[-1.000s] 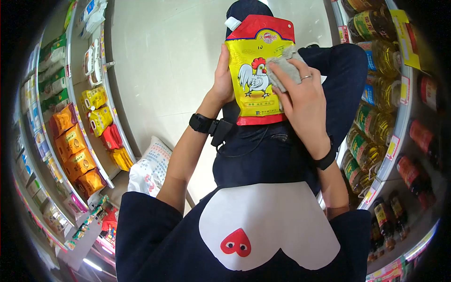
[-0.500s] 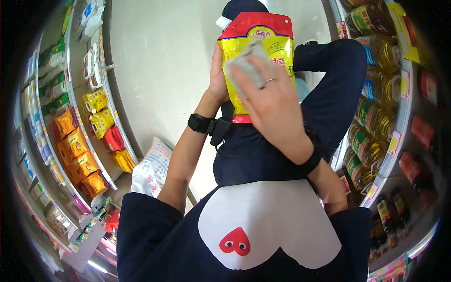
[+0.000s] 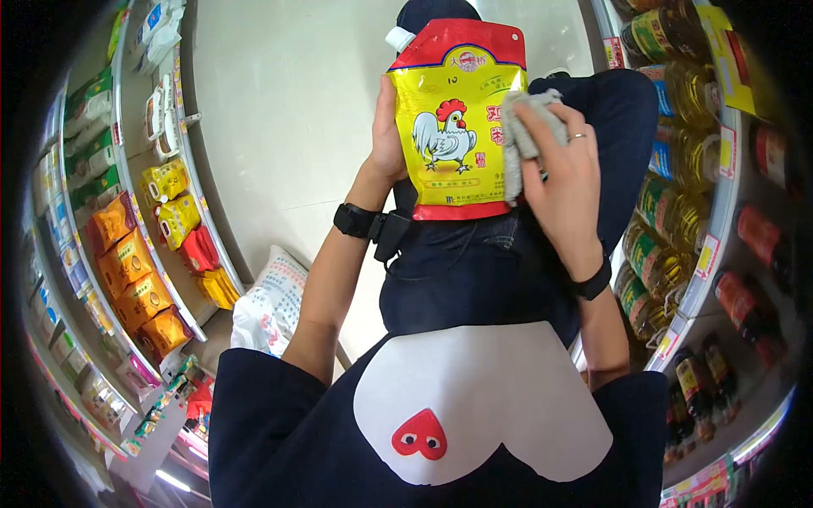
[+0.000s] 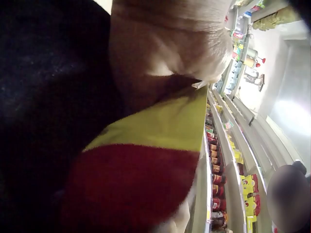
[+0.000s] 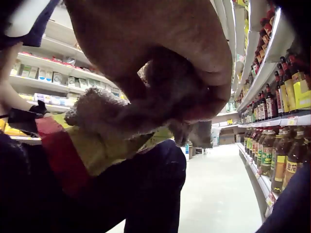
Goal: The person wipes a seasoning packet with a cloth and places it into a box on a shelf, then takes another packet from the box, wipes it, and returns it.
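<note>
A red and yellow spouted pouch (image 3: 445, 140) with a white rooster on its front lies face up over the person's dark-trousered legs, its white cap at the upper left. My left hand (image 3: 388, 140) grips it by the left edge, thumb along the front side and the other fingers hidden behind. In the left wrist view the back of the pouch (image 4: 160, 126) shows below the hand. My right hand (image 3: 563, 190) holds a crumpled grey cloth (image 3: 512, 157) at the pouch's right edge, covering part of the red lettering. The cloth (image 5: 95, 109) bunches under the fingers in the right wrist view.
Shelves with oil bottles (image 3: 669, 203) and dark sauce bottles (image 3: 743, 309) stand close on the right. On the left, shelves carry orange bags (image 3: 135, 258) and yellow packs (image 3: 179, 218). A white printed sack (image 3: 275, 292) is on the pale floor (image 3: 279, 110) beside the left arm.
The right hand swept the cloth left across the pouch's front, then back to its right edge. The pouch shifted slightly left and up in view, still in the left hand.
</note>
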The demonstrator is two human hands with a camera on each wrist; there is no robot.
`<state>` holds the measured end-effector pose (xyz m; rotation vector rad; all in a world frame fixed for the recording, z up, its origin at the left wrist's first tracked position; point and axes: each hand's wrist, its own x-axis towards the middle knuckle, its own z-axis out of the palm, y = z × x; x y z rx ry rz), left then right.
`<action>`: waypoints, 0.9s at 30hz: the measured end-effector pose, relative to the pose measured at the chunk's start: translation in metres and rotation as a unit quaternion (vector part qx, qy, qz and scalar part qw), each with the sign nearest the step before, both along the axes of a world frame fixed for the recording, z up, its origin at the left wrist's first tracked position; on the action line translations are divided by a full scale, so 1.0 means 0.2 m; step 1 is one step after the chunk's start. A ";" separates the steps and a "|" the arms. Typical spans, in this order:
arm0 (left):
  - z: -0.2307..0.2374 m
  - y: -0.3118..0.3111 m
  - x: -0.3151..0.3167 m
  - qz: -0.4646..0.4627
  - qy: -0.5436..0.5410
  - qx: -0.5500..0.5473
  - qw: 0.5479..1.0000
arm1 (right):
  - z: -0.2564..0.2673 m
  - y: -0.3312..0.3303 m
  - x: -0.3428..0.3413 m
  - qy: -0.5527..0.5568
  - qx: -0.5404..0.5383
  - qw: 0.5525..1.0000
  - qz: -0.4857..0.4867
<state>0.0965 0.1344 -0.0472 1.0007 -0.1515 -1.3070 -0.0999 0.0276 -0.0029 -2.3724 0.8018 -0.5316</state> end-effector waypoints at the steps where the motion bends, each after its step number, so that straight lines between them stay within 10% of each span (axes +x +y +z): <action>1: 0.00 0.00 0.01 0.000 -0.001 0.006 1.000 | -0.01 -0.02 0.00 -0.002 0.000 1.000 0.000; 9: -0.01 0.01 0.02 0.008 0.029 -0.017 0.999 | 0.03 -0.14 0.16 -0.113 -0.095 0.989 -0.030; 21: 0.01 0.00 -0.01 0.012 0.002 -0.001 1.000 | 0.10 0.14 -0.01 0.072 0.042 0.996 0.039; 27: 0.01 0.00 -0.01 0.021 0.028 -0.008 0.999 | 0.14 0.21 0.13 -0.062 0.010 0.988 0.138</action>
